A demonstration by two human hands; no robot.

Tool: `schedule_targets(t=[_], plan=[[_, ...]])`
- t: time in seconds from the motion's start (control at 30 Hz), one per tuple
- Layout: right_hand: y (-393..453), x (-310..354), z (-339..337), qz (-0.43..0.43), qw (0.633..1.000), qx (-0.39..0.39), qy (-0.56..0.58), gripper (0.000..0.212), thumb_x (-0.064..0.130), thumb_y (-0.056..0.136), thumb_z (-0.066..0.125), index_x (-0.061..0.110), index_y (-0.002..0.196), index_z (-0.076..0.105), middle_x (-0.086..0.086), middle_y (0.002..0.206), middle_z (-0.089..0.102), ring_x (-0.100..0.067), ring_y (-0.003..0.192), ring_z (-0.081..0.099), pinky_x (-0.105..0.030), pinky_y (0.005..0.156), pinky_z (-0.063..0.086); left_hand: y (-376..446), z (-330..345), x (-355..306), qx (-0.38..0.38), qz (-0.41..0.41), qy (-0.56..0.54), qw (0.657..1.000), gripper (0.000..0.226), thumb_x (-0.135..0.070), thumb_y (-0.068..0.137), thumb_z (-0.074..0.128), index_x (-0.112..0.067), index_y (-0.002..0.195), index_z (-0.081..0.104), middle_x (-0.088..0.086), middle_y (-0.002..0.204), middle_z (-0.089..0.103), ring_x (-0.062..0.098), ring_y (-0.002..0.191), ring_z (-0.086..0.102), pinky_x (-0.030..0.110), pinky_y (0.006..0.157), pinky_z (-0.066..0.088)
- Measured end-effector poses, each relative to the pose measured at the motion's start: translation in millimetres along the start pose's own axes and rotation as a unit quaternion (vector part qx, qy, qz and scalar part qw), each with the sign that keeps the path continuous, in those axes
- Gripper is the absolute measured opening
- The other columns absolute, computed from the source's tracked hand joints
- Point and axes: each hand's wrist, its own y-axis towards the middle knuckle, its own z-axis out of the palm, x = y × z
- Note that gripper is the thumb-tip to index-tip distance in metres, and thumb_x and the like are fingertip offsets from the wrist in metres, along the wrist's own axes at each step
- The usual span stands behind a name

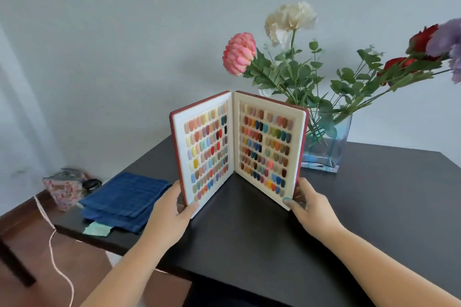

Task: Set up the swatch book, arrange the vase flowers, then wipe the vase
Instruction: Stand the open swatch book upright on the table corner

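A red-covered swatch book (237, 149) stands upright and spread wide on the black table (374, 207), its two pages filled with rows of coloured nail tips. My left hand (172, 209) grips the lower corner of the left cover. My right hand (308, 203) grips the lower corner of the right cover. Behind the book stands a clear bluish glass vase (329, 147) with pink (239, 53), white (289, 20), red (421, 40) and purple (449, 37) flowers leaning outward. A folded blue towel (124, 197) lies on the table's left end.
A small green cloth (97, 229) pokes out from under the towel near the table's edge. A patterned pouch (63, 188) and a dark object sit on a lower wooden surface at left. A pink cord (53, 244) hangs down there. A grey wall is behind.
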Motion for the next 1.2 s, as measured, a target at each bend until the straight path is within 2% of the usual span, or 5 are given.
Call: schedule_targets(t=[0.1, 0.23, 0.4, 0.67, 1.2], plan=[[22.4, 11.7, 24.0, -0.012, 1.0, -0.013, 0.011, 0.041, 0.024, 0.087, 0.068, 0.036, 0.119, 0.044, 0.017, 0.1, 0.063, 0.006, 0.082, 0.061, -0.01, 0.069, 0.047, 9.6, 1.5, 0.9, 0.008, -0.007, 0.009, 1.0, 0.066, -0.032, 0.092, 0.061, -0.037, 0.147, 0.024, -0.009, 0.135, 0.054, 0.008, 0.103, 0.06, 0.024, 0.084, 0.047], [48.2, 24.0, 49.5, -0.004, 0.999, -0.028, 0.017, 0.037, 0.023, 0.089, 0.065, 0.031, 0.117, 0.043, 0.006, 0.109, 0.066, -0.013, 0.087, 0.062, -0.027, 0.072, 0.049, 28.2, 7.8, -3.9, -0.005, -0.022, 0.034, 0.999, 0.066, -0.026, 0.096, 0.056, -0.031, 0.149, 0.017, 0.002, 0.141, 0.051, 0.02, 0.118, 0.056, 0.037, 0.097, 0.048], [74.0, 31.8, 70.7, 0.021, 0.999, -0.034, 0.006, 0.038, 0.024, 0.091, 0.062, 0.031, 0.12, 0.038, -0.002, 0.123, 0.064, -0.024, 0.101, 0.064, -0.035, 0.074, 0.054, 52.3, 19.8, -5.2, -0.033, -0.047, 0.072, 0.996, 0.066, -0.027, 0.097, 0.051, -0.031, 0.148, 0.011, 0.007, 0.135, 0.055, 0.022, 0.107, 0.06, 0.034, 0.084, 0.052], [116.4, 37.5, 94.6, 0.047, 0.998, -0.034, 0.016, 0.042, 0.024, 0.092, 0.06, 0.036, 0.121, 0.031, -0.001, 0.127, 0.061, -0.017, 0.087, 0.061, -0.031, 0.065, 0.054, 87.0, 45.9, 1.9, -0.062, -0.02, 0.099, 0.993, 0.065, -0.028, 0.097, 0.051, -0.028, 0.148, 0.011, 0.01, 0.133, 0.056, 0.027, 0.106, 0.062, 0.039, 0.085, 0.053], [206.9, 31.1, 122.3, 0.108, 0.991, -0.07, 0.043, 0.045, 0.014, 0.095, 0.053, 0.033, 0.128, 0.031, -0.002, 0.13, 0.058, -0.026, 0.104, 0.063, -0.039, 0.073, 0.056, 181.8, 66.9, 30.0, -0.069, -0.1, 0.045, 0.992, 0.062, -0.02, 0.097, 0.05, -0.027, 0.147, 0.015, 0.009, 0.136, 0.053, 0.024, 0.108, 0.06, 0.035, 0.085, 0.052]])
